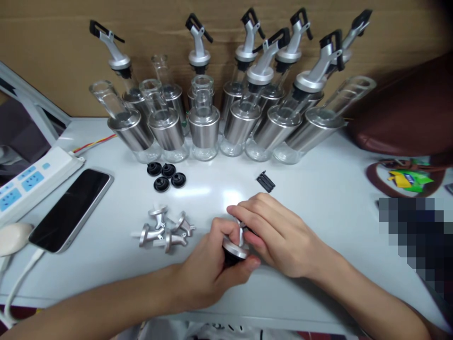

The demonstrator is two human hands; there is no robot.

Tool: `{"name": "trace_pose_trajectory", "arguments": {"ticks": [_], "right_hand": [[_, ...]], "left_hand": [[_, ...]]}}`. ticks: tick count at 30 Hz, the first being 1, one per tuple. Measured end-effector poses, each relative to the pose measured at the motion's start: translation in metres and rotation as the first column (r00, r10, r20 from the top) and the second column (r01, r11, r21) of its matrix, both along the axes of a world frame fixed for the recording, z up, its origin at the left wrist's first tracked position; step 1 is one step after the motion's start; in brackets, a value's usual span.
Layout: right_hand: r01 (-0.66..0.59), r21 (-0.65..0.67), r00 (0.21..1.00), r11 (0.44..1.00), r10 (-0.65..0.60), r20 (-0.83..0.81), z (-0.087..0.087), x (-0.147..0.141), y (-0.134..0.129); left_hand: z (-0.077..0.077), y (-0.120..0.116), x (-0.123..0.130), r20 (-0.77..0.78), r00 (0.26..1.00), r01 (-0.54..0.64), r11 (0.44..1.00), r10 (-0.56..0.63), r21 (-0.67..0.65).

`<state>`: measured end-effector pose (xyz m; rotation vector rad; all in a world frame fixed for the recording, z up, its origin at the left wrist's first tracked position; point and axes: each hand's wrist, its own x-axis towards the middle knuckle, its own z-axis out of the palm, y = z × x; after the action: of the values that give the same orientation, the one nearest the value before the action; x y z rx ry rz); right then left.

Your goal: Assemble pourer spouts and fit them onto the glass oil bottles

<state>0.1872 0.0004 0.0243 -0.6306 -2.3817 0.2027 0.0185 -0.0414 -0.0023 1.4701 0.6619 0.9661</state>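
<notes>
My left hand (215, 259) is closed around a silver pourer top (236, 249) with a black base. Against the pourer's upper part, my right hand (279, 231) has its fingers bent together; whatever lies under them is mostly hidden. Left of my hands lie several silver pourer spouts (169, 234). Farther back are several round black stoppers (162, 183). A few small black levers (265, 182) rest beyond my right hand. Two rows of glass and steel bottles (204, 127) stand at the back, some topped with silver and black pourers (260, 74), others with bare necks.
At the left are a phone (71, 210), a white power strip (35, 182) and a charger with a cable (16, 238). A brown leather bag (403, 108) and a green and yellow packet (410, 180) are at the right. Cardboard (63, 56) rises behind the bottles.
</notes>
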Motion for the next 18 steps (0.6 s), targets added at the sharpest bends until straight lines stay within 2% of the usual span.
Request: {"name": "trace_pose_trajectory", "arguments": {"ticks": [1, 3, 5, 6, 7, 9, 11, 12, 15, 18], "right_hand": [[-0.006, -0.048, 0.998, 0.999, 0.004, -0.058, 0.0, 0.001, 0.0], [0.009, -0.18, 0.972, 0.984, -0.051, -0.228, 0.001, 0.006, 0.001], [0.097, -0.301, 0.92, 0.949, -0.201, -0.337, 0.004, 0.015, 0.005], [0.174, -0.332, 0.898, 0.927, -0.288, -0.332, 0.007, 0.021, 0.009], [0.266, -0.348, 0.877, 0.899, -0.376, -0.3, 0.009, 0.027, 0.013], [0.447, -0.374, 0.799, 0.812, -0.551, -0.242, 0.014, 0.039, 0.024], [0.584, -0.404, 0.713, 0.704, -0.683, -0.161, 0.016, 0.05, 0.034], [0.62, -0.434, 0.682, 0.653, -0.722, -0.113, 0.017, 0.055, 0.039], [0.645, -0.527, 0.664, 0.554, -0.747, 0.027, 0.013, 0.066, 0.048], [0.684, -0.476, 0.688, 0.552, -0.705, 0.172, 0.006, 0.072, 0.051]], "left_hand": [[0.003, 0.001, 0.0, -0.022, 0.999, 0.028, 1.0, -0.029, -0.01], [0.009, 0.002, 0.0, -0.103, 0.982, 0.159, 0.987, -0.16, -0.023], [0.012, 0.004, 0.0, -0.178, 0.933, 0.318, 0.948, -0.312, 0.01], [0.012, 0.004, 0.001, -0.175, 0.928, 0.344, 0.937, -0.329, 0.059], [0.011, 0.005, 0.001, -0.14, 0.945, 0.313, 0.942, -0.296, 0.122], [0.006, 0.005, 0.002, -0.018, 0.987, 0.157, 0.968, -0.157, 0.195], [0.0, 0.005, 0.003, 0.065, 0.998, 0.006, 0.993, -0.014, 0.122], [-0.002, 0.004, 0.003, 0.068, 0.997, -0.025, 0.998, 0.021, 0.052], [-0.003, 0.004, 0.004, 0.057, 0.998, -0.031, 0.995, 0.037, -0.091], [-0.001, 0.003, 0.005, 0.072, 0.997, -0.008, 0.995, 0.015, -0.095]]}}
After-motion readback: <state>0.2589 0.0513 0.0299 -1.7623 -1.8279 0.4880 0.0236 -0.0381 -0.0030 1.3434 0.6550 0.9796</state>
